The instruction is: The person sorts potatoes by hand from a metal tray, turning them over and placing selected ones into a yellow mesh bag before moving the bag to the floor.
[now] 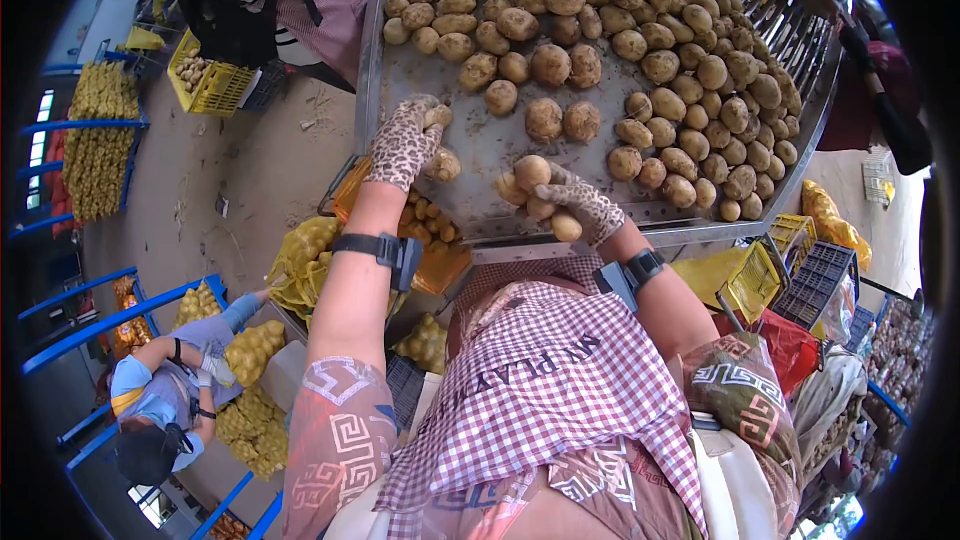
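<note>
Many brown potatoes [694, 117] lie on a metal sorting table [440, 90], densest on its right side. My left hand [405, 143], in a leopard-print glove, is closed around a potato [437, 117] at the table's left edge. Just beside its fingers another potato [441, 165] rests on the metal. My right hand [588, 208], gloved alike, curls around several potatoes [532, 173] near the front edge. Its fingertips show between them, and part of the grip is hidden. Larger potatoes [543, 119] lie loose on the metal between and beyond my hands.
Below the table's left corner stands an orange container [435, 262] with potatoes. Yellow crates [750, 283] and dark crates [815, 280] stand at the right. At lower left, a co-worker [170, 380] handles a filled net bag [254, 350]. Another person [318, 10] stands at the table's far left.
</note>
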### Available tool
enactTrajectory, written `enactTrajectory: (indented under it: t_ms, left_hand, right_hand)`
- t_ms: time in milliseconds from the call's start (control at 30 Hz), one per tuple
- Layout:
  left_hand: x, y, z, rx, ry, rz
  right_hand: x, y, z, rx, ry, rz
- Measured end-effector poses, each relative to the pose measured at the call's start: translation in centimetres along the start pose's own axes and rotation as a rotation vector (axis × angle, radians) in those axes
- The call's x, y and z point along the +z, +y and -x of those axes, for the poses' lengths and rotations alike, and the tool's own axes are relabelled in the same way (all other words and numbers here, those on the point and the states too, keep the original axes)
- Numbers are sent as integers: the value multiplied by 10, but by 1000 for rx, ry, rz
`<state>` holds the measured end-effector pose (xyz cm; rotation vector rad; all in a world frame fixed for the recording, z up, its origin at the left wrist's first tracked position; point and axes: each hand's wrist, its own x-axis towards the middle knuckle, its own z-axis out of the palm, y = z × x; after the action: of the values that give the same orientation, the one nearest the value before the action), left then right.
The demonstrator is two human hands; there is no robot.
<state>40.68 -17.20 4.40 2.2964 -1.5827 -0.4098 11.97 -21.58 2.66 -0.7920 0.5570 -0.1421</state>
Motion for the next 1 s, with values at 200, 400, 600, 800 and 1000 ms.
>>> enactTrajectory:
  t_ms: [200, 400, 600, 800, 1000]
  left_hand:
    - [18, 7, -13, 129, -505, -232]
    - [-7, -28, 37, 401, -449, -220]
    - [-13, -38, 59, 92, -458, -166]
    - [13, -26, 98, 26, -696, 351]
    - [56, 114, 175, -471, -1046, 1852]
  right_hand:
    - [10, 29, 68, -240, 29, -660]
    - [37, 69, 92, -287, 47, -807]
    - [61, 90, 110, -422, -44, -1088]
    - [62, 94, 151, -579, -91, -1167]
    - [36, 132, 229, -714, 54, -1147]
